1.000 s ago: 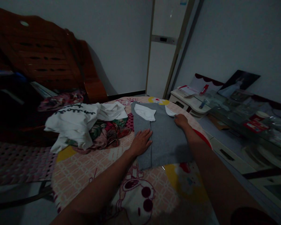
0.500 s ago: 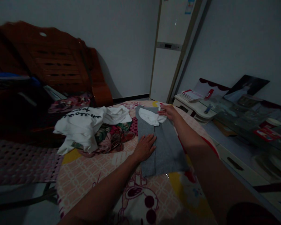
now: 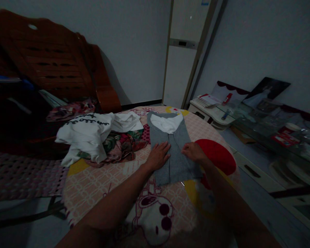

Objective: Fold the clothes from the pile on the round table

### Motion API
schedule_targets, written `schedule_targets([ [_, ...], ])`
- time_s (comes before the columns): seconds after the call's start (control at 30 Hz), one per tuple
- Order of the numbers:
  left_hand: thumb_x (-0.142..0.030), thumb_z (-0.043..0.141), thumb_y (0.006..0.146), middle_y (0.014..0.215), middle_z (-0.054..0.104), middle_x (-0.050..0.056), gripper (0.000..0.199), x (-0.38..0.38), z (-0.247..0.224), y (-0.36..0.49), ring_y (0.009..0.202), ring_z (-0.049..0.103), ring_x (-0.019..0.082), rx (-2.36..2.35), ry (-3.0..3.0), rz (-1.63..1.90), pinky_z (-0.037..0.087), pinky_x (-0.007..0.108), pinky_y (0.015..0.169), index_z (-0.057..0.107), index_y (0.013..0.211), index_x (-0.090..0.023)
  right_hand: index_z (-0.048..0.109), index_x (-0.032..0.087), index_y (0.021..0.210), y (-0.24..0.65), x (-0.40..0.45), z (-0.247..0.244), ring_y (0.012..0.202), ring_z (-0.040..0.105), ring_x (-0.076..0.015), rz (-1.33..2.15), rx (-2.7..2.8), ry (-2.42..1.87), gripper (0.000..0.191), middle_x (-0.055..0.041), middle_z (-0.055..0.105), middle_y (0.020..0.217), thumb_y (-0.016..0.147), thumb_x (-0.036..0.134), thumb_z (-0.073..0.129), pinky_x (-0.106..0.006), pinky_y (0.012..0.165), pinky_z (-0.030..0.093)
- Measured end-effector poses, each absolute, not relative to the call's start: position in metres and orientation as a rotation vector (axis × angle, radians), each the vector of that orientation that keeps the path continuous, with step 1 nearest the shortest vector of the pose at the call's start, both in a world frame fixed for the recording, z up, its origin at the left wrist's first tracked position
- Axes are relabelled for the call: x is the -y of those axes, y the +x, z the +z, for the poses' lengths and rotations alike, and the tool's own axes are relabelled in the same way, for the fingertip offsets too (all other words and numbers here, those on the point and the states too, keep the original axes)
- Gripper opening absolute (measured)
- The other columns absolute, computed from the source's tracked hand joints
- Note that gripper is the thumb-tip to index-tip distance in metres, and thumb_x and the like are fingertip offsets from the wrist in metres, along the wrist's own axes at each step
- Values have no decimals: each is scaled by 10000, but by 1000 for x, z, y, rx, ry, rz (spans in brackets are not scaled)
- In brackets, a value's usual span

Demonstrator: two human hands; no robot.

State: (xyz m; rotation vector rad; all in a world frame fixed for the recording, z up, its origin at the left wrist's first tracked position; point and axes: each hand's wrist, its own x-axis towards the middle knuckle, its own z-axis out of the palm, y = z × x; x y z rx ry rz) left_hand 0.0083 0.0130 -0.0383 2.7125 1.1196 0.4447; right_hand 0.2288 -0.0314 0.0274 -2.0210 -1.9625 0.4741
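A grey cardigan [image 3: 179,168] lies flat on the round table, with white cloth [image 3: 166,123] showing in its V-shaped neck. My left hand [image 3: 158,155] rests flat on the cardigan's left front, fingers stretched out and a little apart. My right hand [image 3: 193,151] is at the cardigan's right side with its fingers curled in. Whether fabric is pinched in those fingers is hidden. Left of the cardigan is a heap with a white garment with black lettering [image 3: 93,129] on top of patterned cloth [image 3: 124,148].
A patterned cloth [image 3: 98,182] with a cartoon figure covers the table. On the left are a wooden bench [image 3: 54,65] and a woven seat [image 3: 26,175]. To the right, a glass-topped cabinet [image 3: 258,120] holds papers and other items. A tall white cabinet-like unit [image 3: 179,69] stands behind.
My right hand has left the white cloth at the neckline and come down to the cardigan's right side, its fingers curling. My left hand stays on the cardigan. The neckline now shows fully.
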Motion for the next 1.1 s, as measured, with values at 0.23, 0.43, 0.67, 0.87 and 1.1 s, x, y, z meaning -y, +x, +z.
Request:
schedule_targets([
  [0.23,-357,414,997,1578,391,146,536,-13,-39,7,1458,368,278,-1105,2713,452,265,524,1196,417,1503,-179,669,115,1098,218,83,-3,922,664,-245,10,2258,-2128,280,-172,721,974,883,135,491,-297,785,446],
  [0.43,-314,490,959,1538,434,171,552,-5,-36,6,1419,412,275,-1136,2655,578,313,491,1172,406,1481,-155,657,113,1136,216,88,-3,924,664,-242,-3,2276,-2142,277,-155,720,952,932,210,497,-296,795,455],
  [0.67,-412,583,904,960,677,122,244,35,7,-2,945,649,273,-1102,2702,272,518,375,805,658,922,-179,669,161,1113,224,115,14,1015,641,-236,237,2386,-1956,276,-133,679,1112,847,216,622,-321,877,486],
  [0.87,-407,669,825,1018,697,123,300,72,28,-11,964,666,296,-941,2754,-39,532,377,784,657,1009,-170,572,131,1312,226,143,4,1192,553,-273,168,2508,-1759,578,-175,583,1308,744,37,524,-411,977,474],
  [1.1,-153,476,904,1457,518,209,495,96,-17,-7,1355,492,299,-944,2830,190,430,417,1086,494,1395,-91,656,149,1074,201,140,-3,957,579,-264,-92,2516,-1900,267,-142,634,1033,866,84,502,-366,825,473],
])
